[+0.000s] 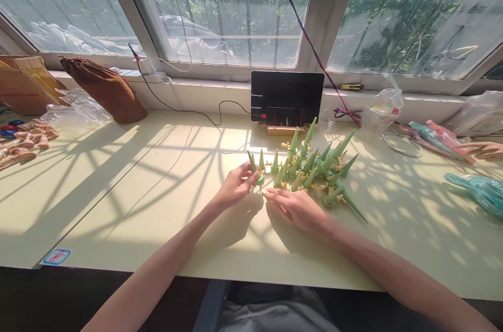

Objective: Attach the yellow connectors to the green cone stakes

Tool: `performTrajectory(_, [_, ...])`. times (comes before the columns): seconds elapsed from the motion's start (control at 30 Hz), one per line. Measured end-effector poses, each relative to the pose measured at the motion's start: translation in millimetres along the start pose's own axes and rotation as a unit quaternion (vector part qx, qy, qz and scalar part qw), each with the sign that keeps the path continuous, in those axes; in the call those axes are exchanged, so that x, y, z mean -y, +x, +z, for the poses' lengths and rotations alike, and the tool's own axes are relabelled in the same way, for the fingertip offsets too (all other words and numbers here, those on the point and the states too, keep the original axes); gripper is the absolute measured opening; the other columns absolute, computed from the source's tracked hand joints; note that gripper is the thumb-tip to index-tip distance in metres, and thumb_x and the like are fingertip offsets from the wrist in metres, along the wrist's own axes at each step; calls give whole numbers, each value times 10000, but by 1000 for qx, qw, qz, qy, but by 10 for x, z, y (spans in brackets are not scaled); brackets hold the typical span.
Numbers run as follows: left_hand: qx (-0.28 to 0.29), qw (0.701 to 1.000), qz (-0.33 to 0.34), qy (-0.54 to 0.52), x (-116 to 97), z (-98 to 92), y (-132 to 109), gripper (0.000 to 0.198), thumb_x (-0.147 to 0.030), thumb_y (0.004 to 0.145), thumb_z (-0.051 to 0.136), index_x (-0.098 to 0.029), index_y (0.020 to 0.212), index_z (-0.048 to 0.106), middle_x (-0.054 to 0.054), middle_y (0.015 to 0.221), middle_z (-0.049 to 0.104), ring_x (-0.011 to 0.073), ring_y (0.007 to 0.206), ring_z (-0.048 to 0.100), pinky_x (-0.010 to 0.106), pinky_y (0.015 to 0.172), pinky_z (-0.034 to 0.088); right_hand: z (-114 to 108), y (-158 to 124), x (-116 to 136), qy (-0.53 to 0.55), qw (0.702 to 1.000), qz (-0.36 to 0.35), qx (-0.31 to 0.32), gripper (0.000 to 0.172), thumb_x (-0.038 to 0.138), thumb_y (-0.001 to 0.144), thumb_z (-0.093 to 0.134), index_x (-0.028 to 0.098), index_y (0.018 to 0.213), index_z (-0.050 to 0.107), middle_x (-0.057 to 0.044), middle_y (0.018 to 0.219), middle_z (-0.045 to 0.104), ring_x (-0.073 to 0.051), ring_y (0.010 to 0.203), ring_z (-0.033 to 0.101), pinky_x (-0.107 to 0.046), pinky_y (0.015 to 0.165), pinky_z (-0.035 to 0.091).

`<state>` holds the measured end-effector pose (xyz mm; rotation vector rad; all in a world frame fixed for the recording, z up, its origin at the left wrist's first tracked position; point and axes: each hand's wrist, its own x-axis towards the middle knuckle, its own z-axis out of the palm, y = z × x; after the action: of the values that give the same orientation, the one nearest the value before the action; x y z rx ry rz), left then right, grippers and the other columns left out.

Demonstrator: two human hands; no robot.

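My left hand [237,185] is closed on a green cone-shaped piece [252,162] with a pointed tip and a wider base. Close on its right, my right hand [298,207] lies low over the table, its fingertips pressed at a small pale-yellow piece [264,193]; the fingers partly cover it. Just beyond both hands spreads a cluster of similar green cones [310,163], some upright and some tipped over, with small yellow pieces among them. Two cones stand upright right behind my left hand.
A black tablet [286,88] and a phone [285,117] lean on a wooden stand [281,131] by the window. A brown drawstring bag [106,90] and wooden pieces [24,148] lie left. Teal bundles [477,190] and another person's hand [485,151] are at right.
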<state>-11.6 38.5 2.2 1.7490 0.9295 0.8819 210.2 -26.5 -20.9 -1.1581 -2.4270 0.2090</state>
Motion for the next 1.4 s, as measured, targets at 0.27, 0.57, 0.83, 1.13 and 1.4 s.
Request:
performTrajectory(0.27, [-20, 1000, -2, -12, -53, 31, -5, 347, -476, 918, 585, -159, 1057, 607, 107, 996, 679, 178, 741, 643, 252, 517, 509, -13, 53, 114, -15, 999, 39, -7, 248, 241, 1044, 404, 201, 1192, 599, -87, 1159, 645, -143, 737, 641, -250, 594, 422])
performTrajectory(0.57, [-23, 998, 19, -48, -69, 44, 3, 341, -455, 908, 605, -144, 1048, 614, 116, 999, 682, 191, 794, 652, 278, 564, 550, 9, 61, 139, -45, 996, 64, 44, 248, 274, 1059, 373, 215, 1030, 612, -69, 1061, 606, -131, 688, 563, -252, 590, 370])
performTrajectory(0.83, [-12, 998, 18, -57, -74, 66, 13, 351, -457, 920, 582, -139, 1068, 591, 128, 1024, 686, 212, 854, 664, 269, 554, 536, 25, 56, 132, -37, 997, 54, 31, 237, 244, 1047, 386, 201, 987, 611, -69, 1003, 594, -150, 691, 543, -272, 570, 361])
performTrajectory(1.13, [-18, 998, 5, -57, -96, 92, 4, 351, -467, 912, 587, -142, 1044, 597, 112, 1008, 669, 195, 820, 651, 269, 558, 537, 36, 35, 124, -37, 997, 57, 31, 265, 248, 1054, 352, 160, 1015, 599, -72, 991, 583, -125, 640, 507, -260, 563, 334])
performTrajectory(1.4, [-18, 998, 6, -58, -108, 106, -1, 339, -461, 915, 578, -144, 1035, 598, 110, 1022, 655, 178, 800, 633, 259, 557, 528, 15, 20, 140, 79, 993, 61, -58, 225, 206, 1026, 394, 168, 1013, 616, -71, 962, 591, -138, 703, 567, -258, 643, 448])
